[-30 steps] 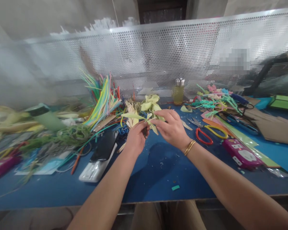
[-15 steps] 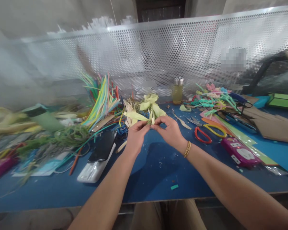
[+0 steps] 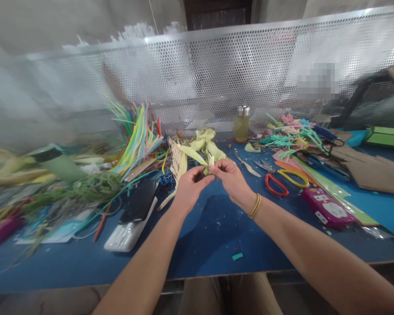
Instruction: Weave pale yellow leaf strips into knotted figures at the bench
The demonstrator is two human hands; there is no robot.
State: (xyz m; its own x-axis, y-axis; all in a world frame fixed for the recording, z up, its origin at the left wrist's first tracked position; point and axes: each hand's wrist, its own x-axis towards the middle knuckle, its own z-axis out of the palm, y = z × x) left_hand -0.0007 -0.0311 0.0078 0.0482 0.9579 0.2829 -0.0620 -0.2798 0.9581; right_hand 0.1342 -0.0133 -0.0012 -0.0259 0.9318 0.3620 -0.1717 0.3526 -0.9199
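Note:
A bundle of pale green, petal-like husks is held up over the middle of the blue table. My left hand pinches its lower end from the left, thumb and forefinger closed around it. From the right, my right hand closes thumb and fingertips on a narrow pale strip at the same base. Both sets of fingertips nearly touch, and they hide the exact point of grip. Just behind the left hand are dry beige husks.
Red-and-yellow-handled scissors and a magenta case lie right. A lidded bottle stands at the back. On the left are a black phone on a white device, colourful pipe cleaners and a green cup.
My left fingers have shifted slightly and opened a little wider around the base. The right fingertips have moved a little higher onto the pale strip. The long left petal now points up more.

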